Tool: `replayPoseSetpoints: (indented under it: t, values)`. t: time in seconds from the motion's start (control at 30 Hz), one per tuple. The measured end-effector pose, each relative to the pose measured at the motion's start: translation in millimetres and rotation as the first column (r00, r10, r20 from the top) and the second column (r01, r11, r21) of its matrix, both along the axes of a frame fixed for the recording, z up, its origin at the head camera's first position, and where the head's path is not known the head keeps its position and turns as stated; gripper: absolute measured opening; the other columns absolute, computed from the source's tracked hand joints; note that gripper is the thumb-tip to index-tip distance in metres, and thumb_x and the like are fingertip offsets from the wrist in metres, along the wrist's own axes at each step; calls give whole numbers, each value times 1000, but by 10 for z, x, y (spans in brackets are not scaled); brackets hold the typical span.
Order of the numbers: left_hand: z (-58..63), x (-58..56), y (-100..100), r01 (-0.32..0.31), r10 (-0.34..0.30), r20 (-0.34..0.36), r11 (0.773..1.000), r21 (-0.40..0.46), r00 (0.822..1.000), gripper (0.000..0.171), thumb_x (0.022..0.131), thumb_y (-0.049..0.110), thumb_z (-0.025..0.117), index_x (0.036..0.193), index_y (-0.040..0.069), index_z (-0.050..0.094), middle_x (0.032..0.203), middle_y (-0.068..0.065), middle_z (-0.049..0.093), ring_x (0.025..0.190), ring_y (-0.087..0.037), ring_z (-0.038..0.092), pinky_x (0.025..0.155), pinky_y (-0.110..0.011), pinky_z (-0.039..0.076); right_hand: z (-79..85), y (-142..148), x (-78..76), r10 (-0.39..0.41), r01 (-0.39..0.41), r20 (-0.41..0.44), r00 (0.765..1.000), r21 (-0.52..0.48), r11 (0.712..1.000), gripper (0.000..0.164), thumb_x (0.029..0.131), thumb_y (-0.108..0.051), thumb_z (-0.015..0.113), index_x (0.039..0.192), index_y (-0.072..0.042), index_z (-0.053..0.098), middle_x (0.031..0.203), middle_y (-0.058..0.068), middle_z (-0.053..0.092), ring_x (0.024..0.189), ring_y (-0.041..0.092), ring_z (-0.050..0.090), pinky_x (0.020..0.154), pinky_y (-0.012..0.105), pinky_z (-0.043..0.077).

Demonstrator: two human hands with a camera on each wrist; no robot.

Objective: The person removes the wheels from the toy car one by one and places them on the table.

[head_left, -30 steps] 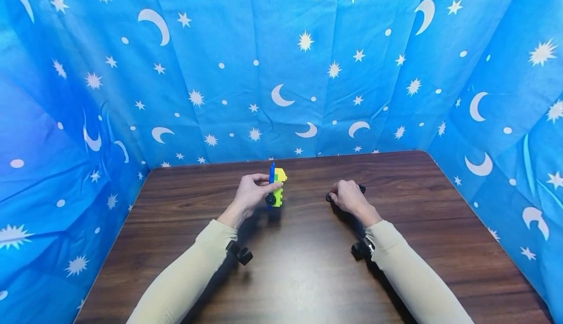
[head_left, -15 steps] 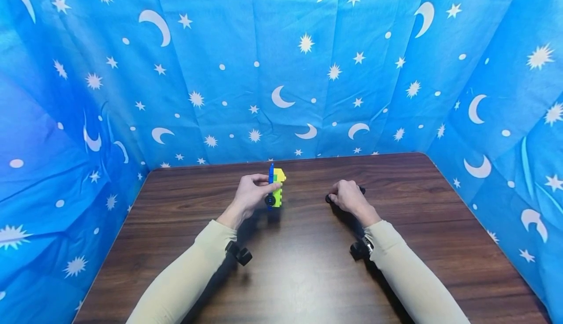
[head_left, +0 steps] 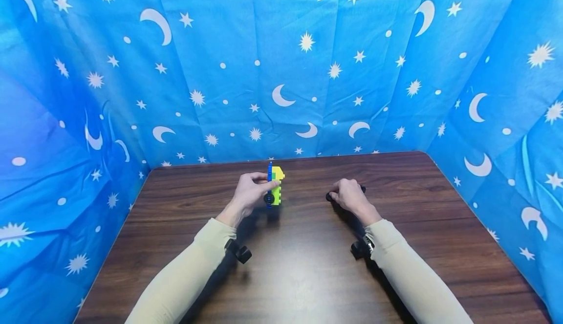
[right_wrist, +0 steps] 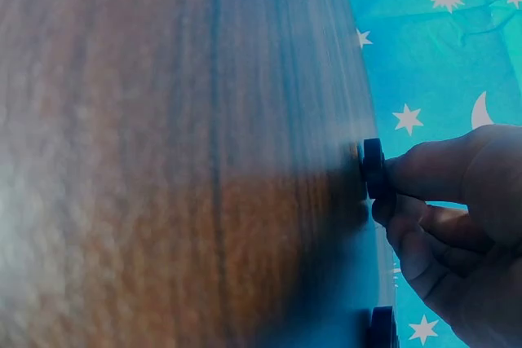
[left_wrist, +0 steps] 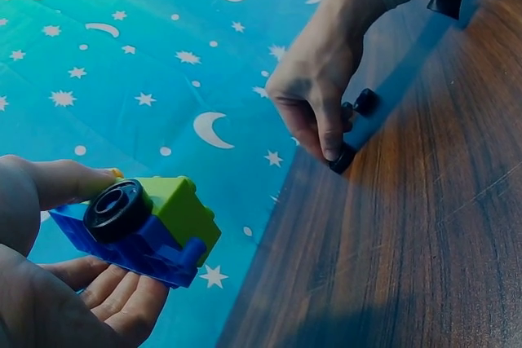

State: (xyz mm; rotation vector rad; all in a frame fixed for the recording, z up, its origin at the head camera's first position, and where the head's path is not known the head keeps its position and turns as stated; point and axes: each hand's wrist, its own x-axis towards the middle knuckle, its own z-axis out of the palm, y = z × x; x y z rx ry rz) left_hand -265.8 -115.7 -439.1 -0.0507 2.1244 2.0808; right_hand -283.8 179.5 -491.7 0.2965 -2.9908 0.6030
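In the head view my left hand (head_left: 248, 194) holds a toy brick car (head_left: 276, 187) on its end, with thumb and fingers on opposite sides. Its blue base faces left, and lime-green and yellow bricks face right. A black wheel (left_wrist: 118, 211) shows on the near side of the base in the left wrist view. To the right, my right hand (head_left: 349, 198) pinches a small black wheel (right_wrist: 373, 169) low at the tabletop. Another black wheel (left_wrist: 366, 102) lies close by that hand. Whether an axle joins these two wheels is hidden by the fingers.
Both hands are over the far half of a dark wood-grain table (head_left: 299, 275). Blue cloth (head_left: 246, 70) with moons and stars hangs behind the table and at both sides. A black wrist camera (head_left: 238, 250) sits on the left cuff, another camera (head_left: 362, 248) on the right.
The toy car and my left hand have shifted very slightly left and up. My right hand stays in place with the wheel.
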Motion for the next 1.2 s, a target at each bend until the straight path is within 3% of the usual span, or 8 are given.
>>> replayPoseSetpoints:
  t: [0.33, 0.53, 0.8, 1.2]
  values:
    - [8, -44, -1, -11, 11, 4, 1000, -14, 1000, 44, 79, 9, 80, 117, -5, 62, 106, -15, 64, 87, -18, 67, 81, -33, 58, 13, 29, -6, 31, -30, -56, 998, 20, 999, 14, 91, -16, 66, 93, -8, 77, 89, 11, 74, 90, 33, 69, 78, 49, 54]
    - [0, -59, 6, -10, 10, 12, 1000, -18, 1000, 45, 78, 7, 81, 117, -5, 62, 112, -17, 63, 90, -20, 66, 84, -34, 57, 11, 38, 15, 34, -34, -28, 999, 14, 999, 15, 91, -16, 65, 97, -6, 76, 92, 12, 74, 93, 33, 69, 80, 49, 55]
    - [-14, -56, 31, -11, 11, -1, 1000, 5, 1000, 39, 78, 7, 80, 111, -6, 64, 110, -17, 64, 91, -21, 67, 89, -40, 56, 7, 55, 27, 42, -42, -62, 997, -5, 999, 13, 90, -17, 67, 93, -7, 76, 90, 10, 75, 91, 32, 69, 79, 49, 55]
    - [23, -62, 31, -2, 2, 10, 1000, 0, 1000, 38, 78, 11, 82, 108, -5, 66, 109, -17, 66, 93, -21, 68, 88, -39, 56, 139, -28, 59, 38, -43, -134, 990, -36, 998, 22, 88, -23, 70, 98, -5, 74, 81, 6, 74, 81, 25, 69, 76, 45, 55]
